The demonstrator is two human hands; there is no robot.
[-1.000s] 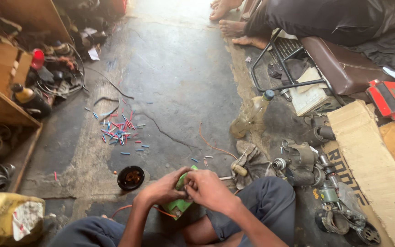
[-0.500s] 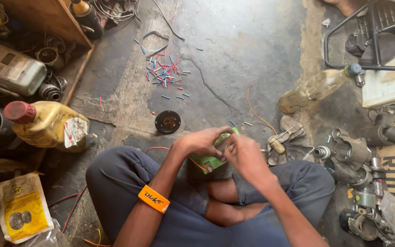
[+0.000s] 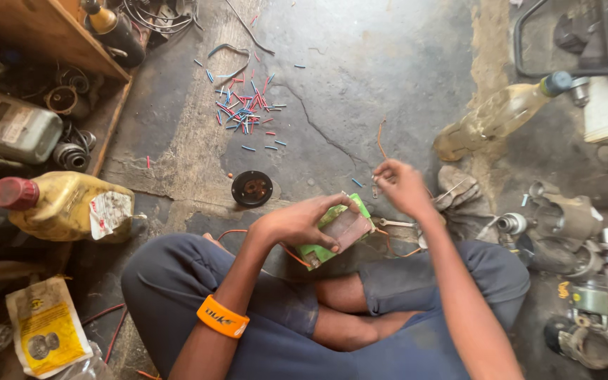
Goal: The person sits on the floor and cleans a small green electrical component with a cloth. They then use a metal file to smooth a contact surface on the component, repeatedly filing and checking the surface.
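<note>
**Hands at work on a small green part, seated on a workshop floor**

The left hand [image 3: 300, 222] grips a small green block-shaped part [image 3: 336, 231], fingers curled over its top edge and thumb underneath, holding it just above the person's crossed legs. A flat brownish plate faces up on the part, and an orange wire [image 3: 290, 253] runs out from beneath it toward the left knee. The right hand [image 3: 402, 186] is raised just beside and above the part, its fingertips pressed together on a small metal piece [image 3: 376, 184] too tiny to identify; a thin reddish wire [image 3: 381, 137] rises from the pinch. An orange wristband [image 3: 222, 317] circles the left forearm.

On the concrete floor [image 3: 360, 70] directly ahead of the knees lies a round black disc [image 3: 252, 188]. Farther out, a scatter of short red and blue wire offcuts [image 3: 244, 109] is spread across the slab. To the left, a yellowish oil jug with a red cap [image 3: 61, 205] lies on its side near a wooden shelf [image 3: 43, 32], with a yellow packet [image 3: 45, 327] in the near corner. To the right, a clear plastic bottle [image 3: 501, 112] lies tipped over, and dusty metal motor parts [image 3: 571, 232] crowd the floor beside the right knee.
</note>
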